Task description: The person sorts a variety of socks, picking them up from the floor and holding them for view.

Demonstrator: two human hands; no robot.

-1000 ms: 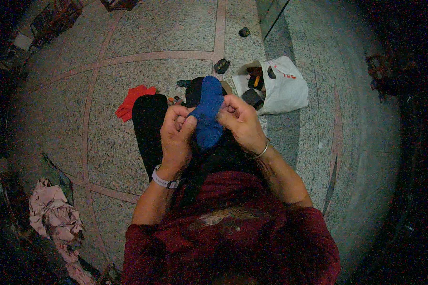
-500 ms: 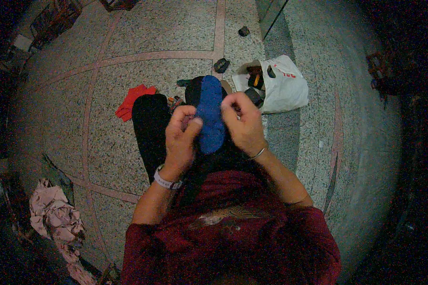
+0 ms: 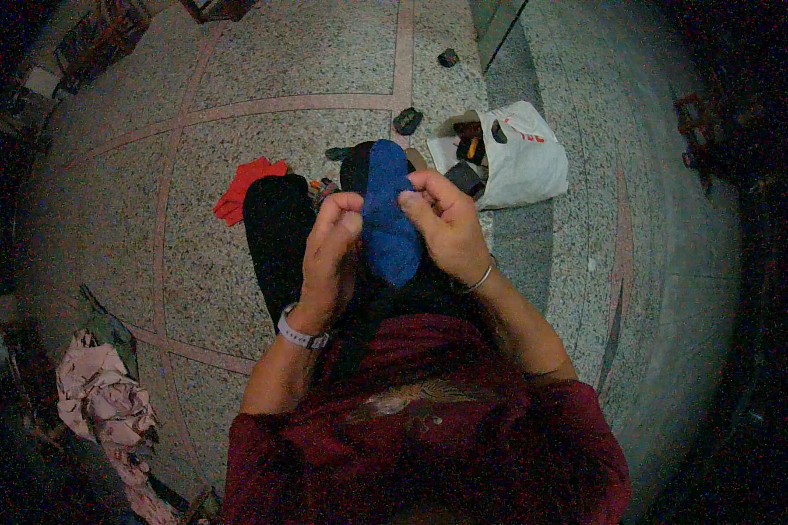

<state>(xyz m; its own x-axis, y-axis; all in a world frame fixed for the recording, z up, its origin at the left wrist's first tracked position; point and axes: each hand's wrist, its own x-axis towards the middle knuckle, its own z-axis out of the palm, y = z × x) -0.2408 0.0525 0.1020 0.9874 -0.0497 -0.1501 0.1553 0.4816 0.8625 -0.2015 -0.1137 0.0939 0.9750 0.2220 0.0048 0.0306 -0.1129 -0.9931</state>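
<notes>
A long blue sock (image 3: 390,236) lies lengthwise over my dark-trousered right leg, its upper end near the knee. My left hand (image 3: 331,241) is closed with thumb and fingertips at the sock's left edge; what lies between those fingertips is hard to see. On the other side, my right hand (image 3: 451,226) pinches the sock's right edge, with thumb and forefinger close together on the fabric. The sock's lower end hangs loose between my wrists and narrows toward my lap.
Beyond my knees, a white bag (image 3: 527,157) lies with its mouth toward me, dark and orange things inside. Two dark bundles, one near (image 3: 407,121) and one farther (image 3: 448,58), rest on the speckled floor. Red cloth (image 3: 247,188) lies left; crumpled pale cloth (image 3: 105,389) lies lower left.
My right thumb and fingers have come in over the sock's right edge. My left hand has shifted slightly, and the sock's lower end has become narrower.
</notes>
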